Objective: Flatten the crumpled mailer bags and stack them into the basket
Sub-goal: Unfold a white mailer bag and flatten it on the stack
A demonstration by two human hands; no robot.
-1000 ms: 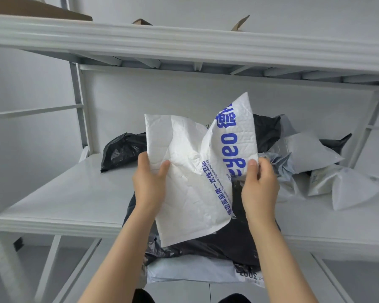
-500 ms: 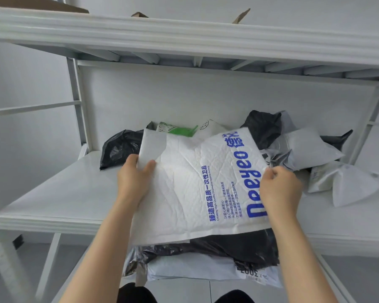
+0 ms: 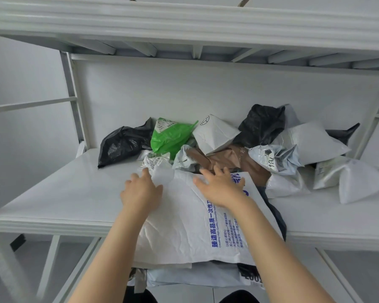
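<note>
Left hand (image 3: 140, 191) and right hand (image 3: 219, 189) lie flat, fingers spread, on the white mailer (image 3: 184, 228) atop the pile (image 3: 184, 278) at the shelf (image 3: 53, 193) edge; sweeping outward from its middle should smooth creases best.

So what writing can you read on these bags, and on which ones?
"臻造高品质一次性": blue print on the white padded mailer.
Small lines beside it: too small to read.
Handwritten digits on the crumpled grey bag: unclear.
Label on the green bag: blurred.
Round mark on the white bag: unreadable.
</note>
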